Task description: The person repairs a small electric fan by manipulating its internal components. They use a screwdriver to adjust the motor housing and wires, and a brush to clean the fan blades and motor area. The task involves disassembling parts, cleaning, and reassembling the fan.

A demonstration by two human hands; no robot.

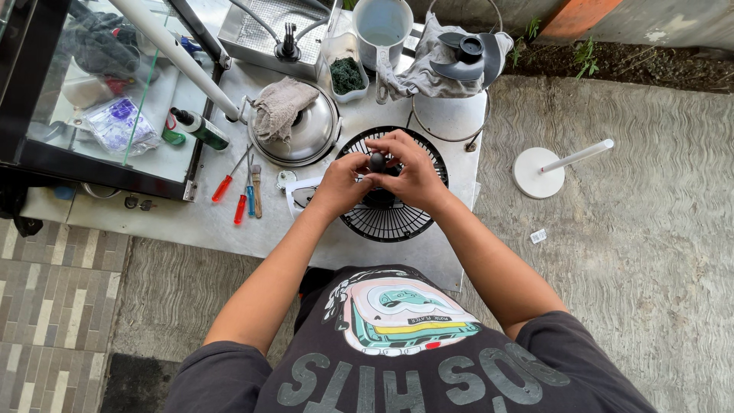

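Note:
A black round fan grille (397, 218) lies flat on the grey metal table (206, 226) in front of me. Both hands meet above its centre. My left hand (340, 183) and my right hand (413, 176) pinch a small dark round knob (377, 161) between their fingertips. The grille's hub is hidden under my hands.
Red and blue screwdrivers (238, 191) lie left of the grille. A steel pot lid with a cloth (294, 122), a white jug (381, 27), a grey fan blade (462, 53) on a rag and a wire ring stand behind. A white fan base with pole (547, 170) rests on the concrete at right.

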